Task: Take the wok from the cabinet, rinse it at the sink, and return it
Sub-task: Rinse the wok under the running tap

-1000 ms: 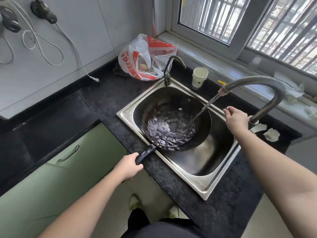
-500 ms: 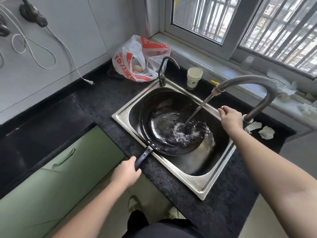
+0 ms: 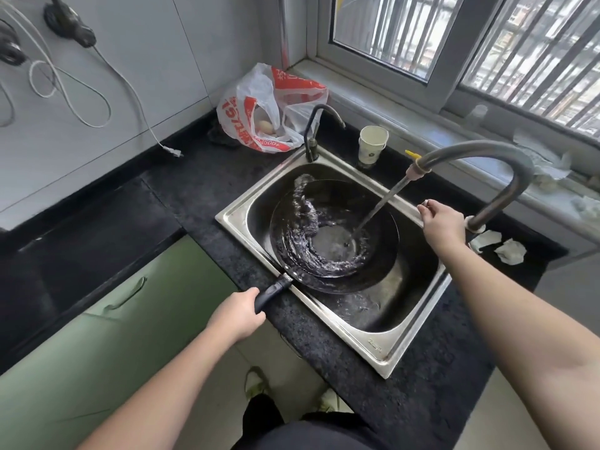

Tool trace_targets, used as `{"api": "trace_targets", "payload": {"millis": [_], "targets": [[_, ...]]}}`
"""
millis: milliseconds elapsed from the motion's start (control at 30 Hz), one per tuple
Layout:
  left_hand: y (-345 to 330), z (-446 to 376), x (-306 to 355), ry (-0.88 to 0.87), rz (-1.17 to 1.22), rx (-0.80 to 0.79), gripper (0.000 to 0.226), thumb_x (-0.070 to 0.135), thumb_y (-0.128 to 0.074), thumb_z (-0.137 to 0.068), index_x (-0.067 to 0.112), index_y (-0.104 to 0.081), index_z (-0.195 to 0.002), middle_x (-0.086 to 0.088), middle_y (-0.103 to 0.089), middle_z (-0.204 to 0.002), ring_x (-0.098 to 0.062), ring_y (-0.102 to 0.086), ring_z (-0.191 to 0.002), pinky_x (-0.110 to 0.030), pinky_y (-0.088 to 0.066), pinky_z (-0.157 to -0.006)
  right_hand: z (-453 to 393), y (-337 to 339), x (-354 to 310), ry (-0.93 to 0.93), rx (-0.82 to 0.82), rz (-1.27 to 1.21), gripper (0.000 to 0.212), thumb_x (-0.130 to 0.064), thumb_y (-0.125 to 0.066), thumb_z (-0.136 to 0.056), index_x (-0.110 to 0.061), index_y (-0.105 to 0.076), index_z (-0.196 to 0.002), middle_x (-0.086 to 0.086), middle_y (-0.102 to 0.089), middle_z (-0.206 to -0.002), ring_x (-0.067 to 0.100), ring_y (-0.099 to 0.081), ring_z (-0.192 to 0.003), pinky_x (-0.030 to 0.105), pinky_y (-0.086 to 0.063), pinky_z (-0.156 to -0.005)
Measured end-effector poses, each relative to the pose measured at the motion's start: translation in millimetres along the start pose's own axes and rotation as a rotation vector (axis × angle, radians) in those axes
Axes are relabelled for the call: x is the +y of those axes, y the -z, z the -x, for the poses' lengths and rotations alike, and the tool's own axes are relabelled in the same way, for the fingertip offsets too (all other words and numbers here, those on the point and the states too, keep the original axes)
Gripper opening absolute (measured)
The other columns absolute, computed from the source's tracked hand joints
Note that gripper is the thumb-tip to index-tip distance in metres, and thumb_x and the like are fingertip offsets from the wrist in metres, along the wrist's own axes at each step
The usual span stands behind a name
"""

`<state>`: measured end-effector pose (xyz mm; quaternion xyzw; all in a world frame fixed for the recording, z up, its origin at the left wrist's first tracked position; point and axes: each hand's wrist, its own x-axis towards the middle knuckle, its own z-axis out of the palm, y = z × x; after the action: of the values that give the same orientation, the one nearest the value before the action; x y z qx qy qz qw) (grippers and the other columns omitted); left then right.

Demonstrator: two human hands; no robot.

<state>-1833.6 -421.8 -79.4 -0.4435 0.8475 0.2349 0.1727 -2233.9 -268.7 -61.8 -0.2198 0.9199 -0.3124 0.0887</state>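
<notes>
A black wok [image 3: 383, 228] lies tilted in the steel sink [image 3: 383, 355], its handle [image 3: 271, 292] sticking out over the front-left rim. My left hand [image 3: 238, 315] grips that handle. Water runs from the tall curved tap [image 3: 470, 155] into the wok and swirls up its left wall. My right hand [image 3: 443, 220] is curled at the tap's base, where its lever is hidden behind the hand.
A red and white plastic bag [image 3: 272, 108] with eggs sits behind the sink, beside a small dark tap [image 3: 313, 134] and a paper cup [image 3: 372, 144]. Crumpled tissues [image 3: 509, 251] lie right of the tap. Green cabinet doors [image 3: 136, 306] stand below the black counter [image 3: 207, 190]. A loose plug [image 3: 172, 151] hangs on the left.
The wok has been tilted and swung, so the water moved from its right side to sweep up its left wall. Both hands stay where they were.
</notes>
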Motion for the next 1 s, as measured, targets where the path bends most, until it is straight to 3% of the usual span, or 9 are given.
{"api": "trace_targets", "payload": {"millis": [100, 233, 367, 433, 500, 600, 800, 1000], "targets": [[-8.8, 4.7, 1.3, 0.012, -0.009, 0.031, 0.014, 0.031, -0.055, -0.083, 0.022, -0.043, -0.086, -0.003, -0.060, -0.078, -0.028, -0.061, -0.071, -0.034, -0.047, -0.057, 2.0, 1.1, 0.1, 0.008, -0.001, 0.014, 0.025, -0.032, -0.051, -0.097, -0.012, -0.066, -0.096, 0.009, -0.065, -0.085, 0.025, -0.054, -0.081, 0.030, -0.034, -0.069], [-18.6, 6.8, -3.5, 0.034, 0.199, 0.042, 0.013, 0.028, -0.058, -0.080, 0.020, -0.049, -0.084, -0.005, -0.061, -0.078, -0.028, -0.061, -0.071, -0.032, -0.040, -0.056, 2.0, 2.6, -3.2, 0.009, 0.007, 0.038, 0.027, -0.031, -0.053, -0.097, -0.009, -0.067, -0.099, 0.015, -0.070, -0.095, 0.033, -0.060, -0.092, 0.036, -0.043, -0.075], [-19.2, 6.4, -2.2, 0.044, 0.369, -0.001, 0.018, 0.022, -0.060, -0.081, 0.015, -0.057, -0.097, -0.006, -0.061, -0.075, -0.017, -0.055, -0.042, -0.026, -0.041, -0.044, 2.0, 3.0, -3.9, 0.002, 0.008, 0.032, 0.027, -0.031, -0.053, -0.096, -0.010, -0.069, -0.103, 0.016, -0.070, -0.100, 0.034, -0.060, -0.097, 0.035, -0.043, -0.078], [-16.2, 6.0, -2.7, 0.032, 0.363, -0.022, 0.015, 0.021, -0.059, -0.080, 0.016, -0.056, -0.094, -0.004, -0.060, -0.072, -0.016, -0.054, -0.037, -0.025, -0.041, -0.041, 2.0, 2.8, -4.1, -0.001, 0.006, 0.031, 0.027, -0.031, -0.053, -0.096, -0.010, -0.068, -0.103, 0.016, -0.070, -0.100, 0.034, -0.060, -0.097, 0.035, -0.043, -0.078], [-9.8, 5.0, -2.9, 0.014, 0.282, -0.032, 0.009, 0.024, -0.058, -0.079, 0.021, -0.050, -0.081, -0.004, -0.059, -0.071, -0.020, -0.057, -0.047, -0.027, -0.041, -0.046, 2.4, 3.4, -4.3, -0.004, 0.001, 0.035, 0.026, -0.031, -0.053, -0.097, -0.010, -0.068, -0.102, 0.016, -0.070, -0.099, 0.034, -0.060, -0.096, 0.033, -0.041, -0.075], [3.1, 1.5, 1.1, -0.005, 0.117, -0.030, 0.018, 0.028, -0.058, -0.079, 0.023, -0.041, -0.073, -0.003, -0.056, -0.074, -0.025, -0.057, -0.065, -0.030, -0.039, -0.054, 2.7, 3.8, -4.0, 0.006, 0.002, 0.031, 0.027, -0.031, -0.053, -0.097, -0.010, -0.068, -0.103, 0.016, -0.070, -0.099, 0.033, -0.060, -0.096, 0.030, -0.037, -0.073], [9.5, 1.6, 10.8, -0.027, -0.109, 0.016, 0.016, 0.031, -0.057, -0.085, 0.020, -0.045, -0.088, -0.003, -0.056, -0.081, -0.028, -0.057, -0.073, -0.032, -0.041, -0.058, 4.6, 4.4, -4.7, 0.004, 0.004, 0.011, 0.028, -0.031, -0.053, -0.097, -0.009, -0.068, -0.103, 0.016, -0.070, -0.099, 0.034, -0.061, -0.096, 0.034, -0.043, -0.077], [-8.8, 9.3, 10.3, -0.006, -0.107, 0.070, 0.019, 0.032, -0.056, -0.087, 0.021, -0.041, -0.090, -0.004, -0.059, -0.082, -0.031, -0.063, -0.078, -0.033, -0.042, -0.057, 5.5, 5.9, -6.2, 0.018, 0.009, 0.026, 0.029, -0.029, -0.053, -0.097, -0.006, -0.068, -0.108, 0.019, -0.070, -0.105, 0.036, -0.060, -0.102, 0.037, -0.045, -0.084]]}}
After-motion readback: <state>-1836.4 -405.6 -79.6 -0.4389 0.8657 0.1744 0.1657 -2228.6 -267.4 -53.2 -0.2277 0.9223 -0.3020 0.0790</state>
